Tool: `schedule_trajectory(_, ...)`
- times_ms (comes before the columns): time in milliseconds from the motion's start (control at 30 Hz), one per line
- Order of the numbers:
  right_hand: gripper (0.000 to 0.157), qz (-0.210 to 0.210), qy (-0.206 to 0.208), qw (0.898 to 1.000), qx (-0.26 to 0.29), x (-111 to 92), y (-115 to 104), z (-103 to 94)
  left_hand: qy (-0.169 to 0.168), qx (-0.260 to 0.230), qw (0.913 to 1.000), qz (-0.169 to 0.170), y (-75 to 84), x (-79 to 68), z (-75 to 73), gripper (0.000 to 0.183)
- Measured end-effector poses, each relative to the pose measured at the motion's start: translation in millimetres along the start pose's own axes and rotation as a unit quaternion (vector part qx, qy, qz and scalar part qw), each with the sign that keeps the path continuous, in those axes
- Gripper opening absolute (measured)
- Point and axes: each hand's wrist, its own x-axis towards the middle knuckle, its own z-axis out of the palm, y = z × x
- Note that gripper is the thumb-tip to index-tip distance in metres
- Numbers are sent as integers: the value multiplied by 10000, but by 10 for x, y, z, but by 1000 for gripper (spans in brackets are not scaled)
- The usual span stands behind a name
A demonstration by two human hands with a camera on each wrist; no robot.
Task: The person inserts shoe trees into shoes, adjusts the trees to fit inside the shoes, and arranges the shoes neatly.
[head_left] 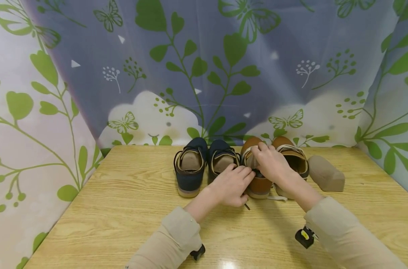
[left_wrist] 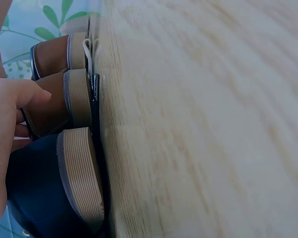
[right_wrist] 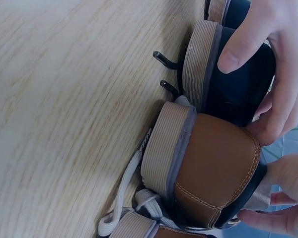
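Note:
A brown leather shoe [head_left: 259, 185] with white laces stands between my hands, its heel toward me. My right hand [head_left: 272, 160] reaches into its opening and pinches a grey-brown shoe insert [right_wrist: 260, 196], mostly hidden by the fingers. My left hand [head_left: 231, 185] holds this shoe's heel collar, the fingers hooked at its rim and the thumb [right_wrist: 231, 60] low in front of the neighbouring navy shoe [right_wrist: 233, 89]. Another navy shoe [head_left: 190, 181] stands further left. Both navy shoes have a similar insert [head_left: 191, 161] inside. The second brown shoe [head_left: 296, 164], at the right, has an open, dark inside.
A loose grey-brown insert [head_left: 326, 175] lies on the wooden table [head_left: 129, 201] right of the shoes. White lace ends [right_wrist: 121, 191] trail on the wood behind the brown shoes. A leaf-patterned cloth [head_left: 197, 82] rises behind the table's far edge.

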Motion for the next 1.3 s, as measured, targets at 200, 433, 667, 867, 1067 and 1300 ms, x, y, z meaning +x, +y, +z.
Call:
schedule_trajectory(200, 50, 32, -25, 10000, 36, -2, 0, 3, -91, 4, 10000, -11, 3, 4, -3, 65)
schedule_trajectory(433, 51, 18, -37, 10000, 19, -8, 6, 13, -131, 40, 9999, 9, 4, 10, -1, 65)
schedule_trajectory(667, 51, 10, -25, 10000, 34, -7, 9, 25, -189, 17, 9998, -6, 6, 8, 4, 66)
schedule_trajectory(867, 52, 4, -17, 10000, -9, -10, 8, 29, -211, 72, 9998, -3, 8, 8, 0, 66)
schedule_trajectory(1067, 52, 20, -15, 10000, -26, -11, 9, 38, -190, 104, 9998, 4, 8, 7, 2, 66)
schedule_trajectory(1300, 52, 26, -3, 10000, -61, -7, 8, 50, -246, 89, 9997, -10, 9, 9, 0, 66)
